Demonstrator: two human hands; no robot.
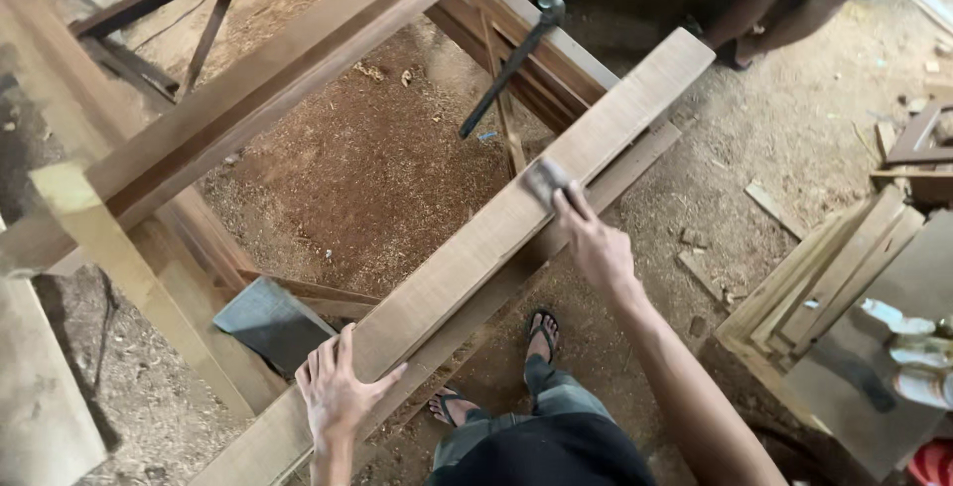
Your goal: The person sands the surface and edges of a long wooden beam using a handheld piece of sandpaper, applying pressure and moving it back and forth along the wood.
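A long pale wooden plank [625, 119] runs diagonally from lower left to upper right, resting on a wooden frame. My right hand [594, 238] reaches out along it and presses a small grey sanding pad [544, 180] onto the plank's top face near its middle. My left hand [338, 387] rests flat on the plank's near end, fingers spread, steadying it. My feet in sandals [541, 332] stand on the dirt floor beside the plank.
A dark metal bar clamp [508, 67] leans on the frame beyond the plank. Thick wooden beams [248, 89] cross the upper left. Stacked boards [834, 268] lie at right. Another person's legs [764, 9] stand at the top right. Sawdust covers the floor.
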